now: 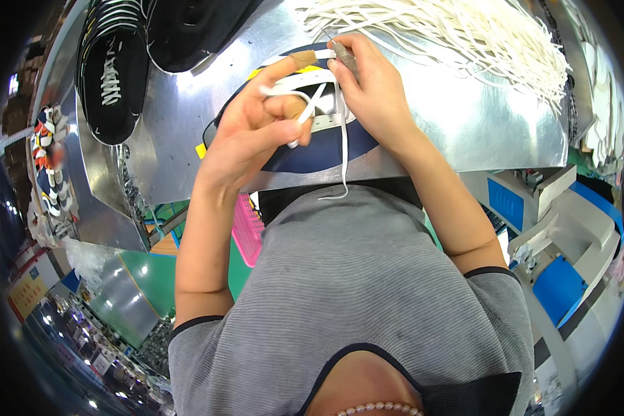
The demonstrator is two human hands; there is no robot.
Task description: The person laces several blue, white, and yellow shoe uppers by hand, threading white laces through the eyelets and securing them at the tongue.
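— Steel table (464, 118): navy shoe upper (312, 156) is sitting at its near edge. Left hand (249, 132) is pinching white lace (305, 104).
— Right hand (367, 87)?
— Gripping a small tool (344, 55), tip hidden. Lace pile (464, 35) is crowding the right.

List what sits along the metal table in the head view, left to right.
Black shoe uppers → left hand pinching a white lace → navy shoe upper → right hand gripping a thin metal tool → heap of white laces, all on the metal table.
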